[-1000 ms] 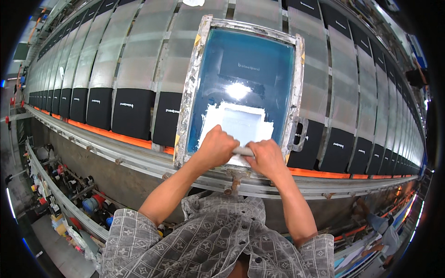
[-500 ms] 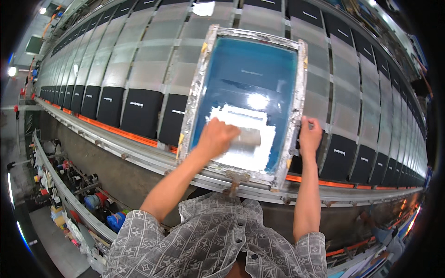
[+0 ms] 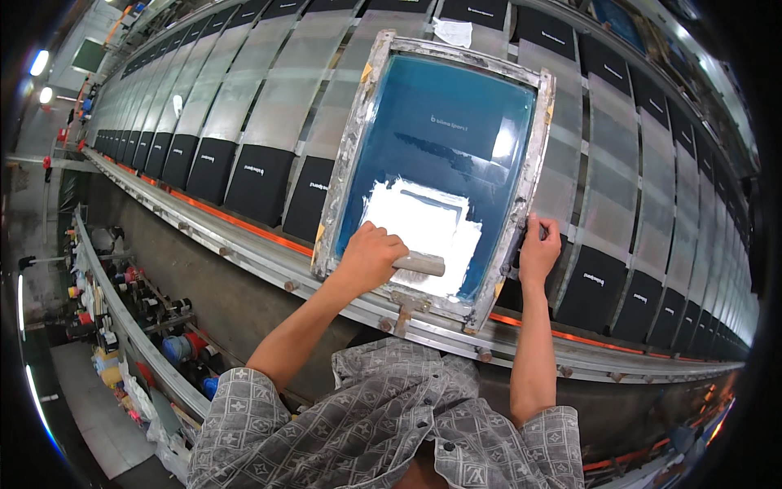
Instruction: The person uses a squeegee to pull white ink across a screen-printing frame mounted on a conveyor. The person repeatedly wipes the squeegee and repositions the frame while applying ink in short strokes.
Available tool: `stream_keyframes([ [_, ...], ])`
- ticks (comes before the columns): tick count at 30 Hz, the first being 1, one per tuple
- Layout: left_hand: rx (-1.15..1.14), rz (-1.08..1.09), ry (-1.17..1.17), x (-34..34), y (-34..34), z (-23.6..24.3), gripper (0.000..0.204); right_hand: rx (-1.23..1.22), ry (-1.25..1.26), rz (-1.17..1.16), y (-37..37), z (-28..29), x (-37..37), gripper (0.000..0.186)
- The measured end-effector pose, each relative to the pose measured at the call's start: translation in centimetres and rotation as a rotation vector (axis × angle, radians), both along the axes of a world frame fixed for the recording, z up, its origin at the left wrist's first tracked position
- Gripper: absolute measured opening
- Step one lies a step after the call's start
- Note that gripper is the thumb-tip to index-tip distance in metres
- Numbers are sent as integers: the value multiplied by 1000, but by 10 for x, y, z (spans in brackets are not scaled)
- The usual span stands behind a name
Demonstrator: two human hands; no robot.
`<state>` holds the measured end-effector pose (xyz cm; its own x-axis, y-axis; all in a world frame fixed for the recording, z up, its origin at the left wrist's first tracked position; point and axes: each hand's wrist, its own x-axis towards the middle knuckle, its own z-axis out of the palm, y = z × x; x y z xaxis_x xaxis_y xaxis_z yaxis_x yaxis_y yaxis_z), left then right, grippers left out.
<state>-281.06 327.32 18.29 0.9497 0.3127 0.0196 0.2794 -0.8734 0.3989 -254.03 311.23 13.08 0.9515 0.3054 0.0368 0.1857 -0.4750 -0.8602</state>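
A printing screen (image 3: 547, 122) in a worn, paint-smeared frame lies in front of me, its mesh (image 3: 440, 98) blue with a small printed mark. White ink (image 3: 415, 216) covers a ragged patch on its near half. Closed around the grip of a squeegee (image 3: 423, 264), my left hand (image 3: 373, 259) is over the near part of that ink. My right hand (image 3: 541, 251) is at the frame's right edge with its fingers curled. What those fingers hold, if anything, is hidden.
Rows of black fabric pieces (image 3: 259, 186) with small white marks lie on long grey boards (image 3: 281, 106) to both sides. A metal rail (image 3: 236, 254) runs along the near edge. A white scrap (image 3: 453, 33) lies beyond the screen; colourful containers (image 3: 183, 346) stand lower left.
My left hand has drawn the squeegee toward me over the white ink. My right hand stays by the frame's right edge. The whole view has shifted slightly.
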Motion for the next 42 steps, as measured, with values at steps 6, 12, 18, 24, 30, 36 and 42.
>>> stream_keyframes([
  [6, -6, -40, 93, 4, -2, -16, 22, -122, -22, -31, 2, -14, 4, 31],
  [12, -119, -150, 211, 22, 38, 0, 13, -291, -231, 99, 7, -2, 7, 33],
  [18, -8, -109, 107, 83, 97, -3, 18, -300, 57, 915, 95, 80, -18, 30],
  [24, -34, -84, 136, 105, 100, -10, 17, -630, -215, 1028, 120, 55, -31, 27],
  [30, -70, -78, 99, 31, 31, -19, 8, -467, -358, 1050, 51, 41, -98, 22],
  [36, -120, -146, 143, 41, 44, 1, 9, -507, -295, 1092, 55, 56, -89, 22],
  [42, -2, -92, 126, 115, 104, -9, 19, -526, -310, 1028, 120, 53, -20, 21],
])
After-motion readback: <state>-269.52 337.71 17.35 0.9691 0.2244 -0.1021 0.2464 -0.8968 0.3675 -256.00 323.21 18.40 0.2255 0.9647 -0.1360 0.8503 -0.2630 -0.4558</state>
